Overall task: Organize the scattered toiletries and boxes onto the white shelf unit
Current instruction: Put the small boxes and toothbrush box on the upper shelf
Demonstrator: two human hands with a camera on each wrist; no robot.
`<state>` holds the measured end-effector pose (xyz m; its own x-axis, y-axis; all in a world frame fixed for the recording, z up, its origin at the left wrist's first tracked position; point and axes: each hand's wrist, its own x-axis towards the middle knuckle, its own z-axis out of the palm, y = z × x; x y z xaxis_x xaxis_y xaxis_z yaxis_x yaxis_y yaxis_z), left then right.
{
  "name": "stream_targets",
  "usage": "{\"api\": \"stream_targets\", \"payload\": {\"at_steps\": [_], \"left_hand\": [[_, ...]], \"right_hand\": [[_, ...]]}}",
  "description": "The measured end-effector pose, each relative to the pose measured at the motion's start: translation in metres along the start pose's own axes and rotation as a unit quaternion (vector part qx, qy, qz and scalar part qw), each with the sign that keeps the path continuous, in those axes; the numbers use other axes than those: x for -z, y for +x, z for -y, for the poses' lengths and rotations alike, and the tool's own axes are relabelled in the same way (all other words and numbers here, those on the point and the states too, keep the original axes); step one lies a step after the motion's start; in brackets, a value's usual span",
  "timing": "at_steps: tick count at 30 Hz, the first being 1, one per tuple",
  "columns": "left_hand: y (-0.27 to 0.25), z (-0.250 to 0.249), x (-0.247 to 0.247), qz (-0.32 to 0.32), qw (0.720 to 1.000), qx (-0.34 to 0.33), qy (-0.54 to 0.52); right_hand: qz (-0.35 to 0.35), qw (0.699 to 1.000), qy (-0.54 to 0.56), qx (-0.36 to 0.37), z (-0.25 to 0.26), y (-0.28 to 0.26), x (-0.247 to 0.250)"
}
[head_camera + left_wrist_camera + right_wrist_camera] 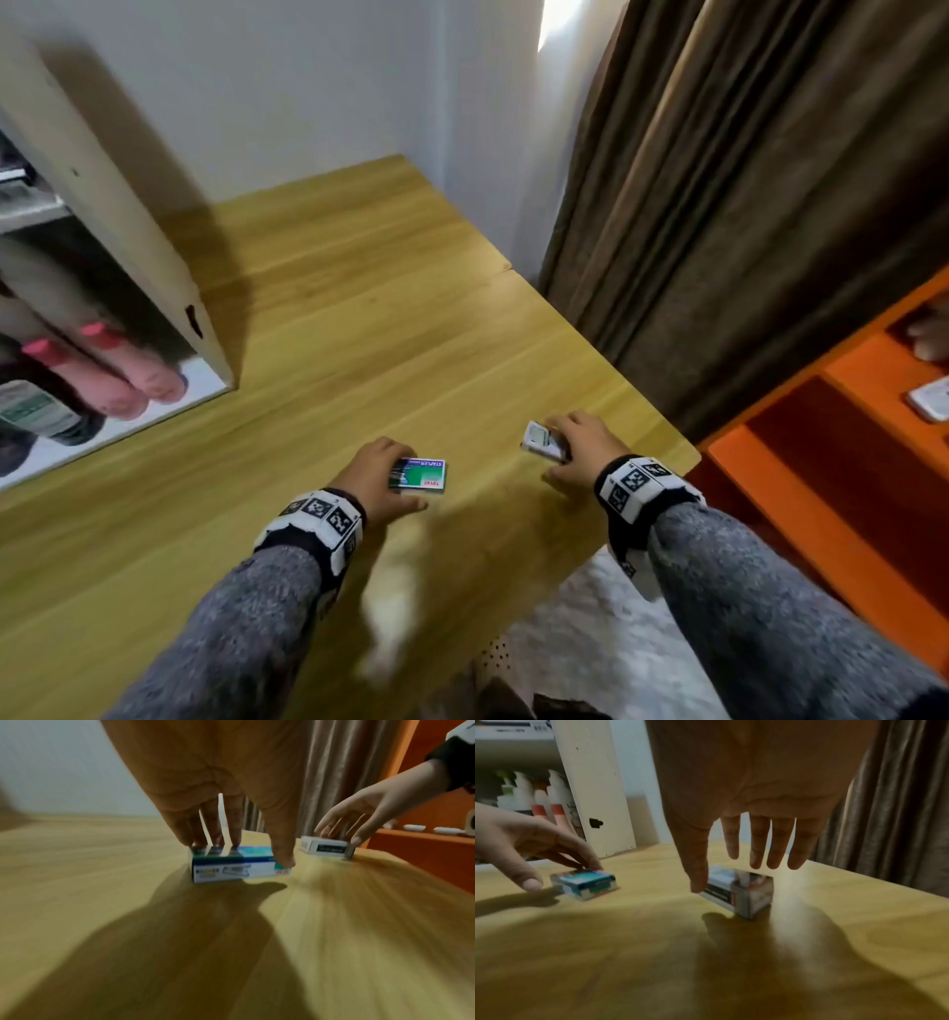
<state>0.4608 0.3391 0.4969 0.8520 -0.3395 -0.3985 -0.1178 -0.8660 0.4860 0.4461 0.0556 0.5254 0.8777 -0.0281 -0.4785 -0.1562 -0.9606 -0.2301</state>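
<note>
A green and blue stapler box (421,475) (239,866) (585,884) lies flat on the wooden table (359,334). My left hand (403,488) (249,853) reaches over it: the fingertips touch its far top edge, and the thumb stands by its near side, apart from it in the right wrist view. A small white and grey box (542,441) (329,847) (741,892) lies near the table's right edge. My right hand (557,455) (731,876) hovers over it with straight fingers, its thumb tip at the box's side. The white shelf unit (118,231) (598,791) stands at the left.
Pink-capped tubes and bottles (128,370) (557,807) fill the shelf's lower compartment. A brown curtain (719,205) hangs behind the table's right side. An orange cabinet (847,462) stands right of the table edge, with pale flooring (590,642) below.
</note>
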Motion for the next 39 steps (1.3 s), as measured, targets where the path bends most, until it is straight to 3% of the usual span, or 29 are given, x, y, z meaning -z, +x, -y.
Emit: {"api": "stream_targets", "payload": {"at_steps": [7, 13, 21, 28, 33, 39], "left_hand": [[0.004, 0.006, -0.016, -0.041, 0.999, 0.02, 0.029], [-0.016, 0.014, -0.004, -0.086, 0.993, 0.067, -0.032], [-0.11, 0.075, 0.066, -0.234, 0.955, 0.164, -0.079], [-0.215, 0.147, 0.163, -0.411, 0.878, 0.237, -0.069], [-0.259, 0.199, 0.247, -0.49, 0.839, 0.234, -0.025], [-0.264, 0.239, 0.317, -0.497, 0.849, 0.178, 0.021]], "right_hand": [[0.0, 1.0, 0.013, 0.027, -0.023, 0.018, -0.012], [0.006, 0.996, 0.002, 0.084, 0.007, 0.032, 0.012], [-0.014, 0.966, -0.024, 0.257, 0.157, 0.04, 0.059], [-0.084, 0.901, -0.014, 0.425, 0.32, -0.006, 0.093], [-0.13, 0.862, 0.033, 0.489, 0.403, -0.034, 0.106], [-0.165, 0.855, 0.039, 0.49, 0.456, -0.053, 0.106]]}}
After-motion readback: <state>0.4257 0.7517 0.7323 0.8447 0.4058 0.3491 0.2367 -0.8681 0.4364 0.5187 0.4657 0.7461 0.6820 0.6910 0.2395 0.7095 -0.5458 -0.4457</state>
